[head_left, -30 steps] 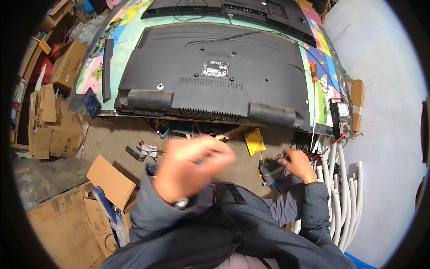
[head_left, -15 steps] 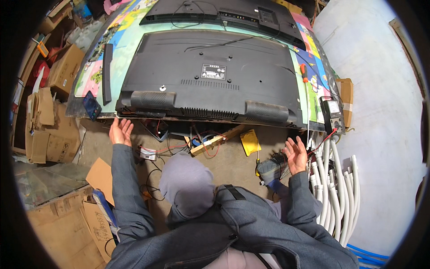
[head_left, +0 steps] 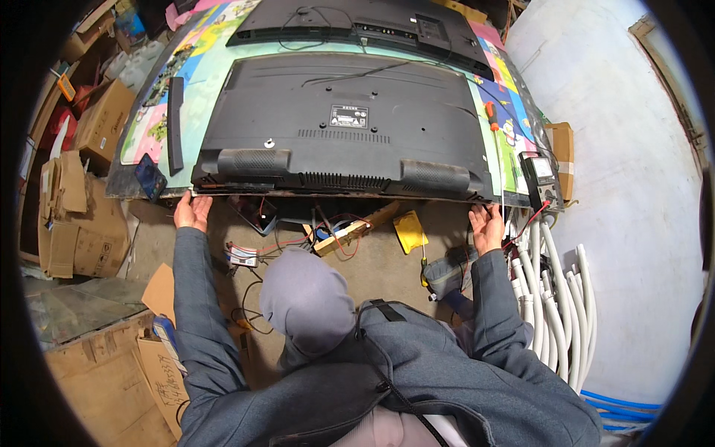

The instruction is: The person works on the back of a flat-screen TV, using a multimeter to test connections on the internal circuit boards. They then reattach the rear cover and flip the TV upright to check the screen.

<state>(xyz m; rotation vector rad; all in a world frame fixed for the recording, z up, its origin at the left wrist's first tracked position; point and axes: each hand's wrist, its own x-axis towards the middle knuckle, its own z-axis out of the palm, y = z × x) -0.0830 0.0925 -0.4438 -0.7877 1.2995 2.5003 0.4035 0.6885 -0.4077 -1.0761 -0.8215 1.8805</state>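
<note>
A large black flat-screen television [head_left: 350, 108] lies face down on the covered table, its vented lower edge towards me. My left hand [head_left: 192, 212] is palm up at its near left corner, with the thumb and fingers stretched out and the tips at the edge. At the near right corner my right hand [head_left: 487, 227] is also palm up, fingers apart and tips reaching the edge. Neither hand is visibly closed round anything; the edge partly hides the fingertips. A long black strip [head_left: 176, 127] and a dark phone [head_left: 151, 177] lie left of the television.
Behind lies another black television [head_left: 402, 33]. A red-handled screwdriver [head_left: 491, 116] and a meter [head_left: 546, 179] are at the right edge, above white pipes [head_left: 555, 313]. Cardboard boxes [head_left: 89, 216] stand left. Below the table are a yellow packet [head_left: 410, 232], cables and a wooden bar [head_left: 357, 229].
My right hand has moved forward from in front of the table to the television's near right corner. My left hand stays near the left corner. The whole view has shifted slightly.
</note>
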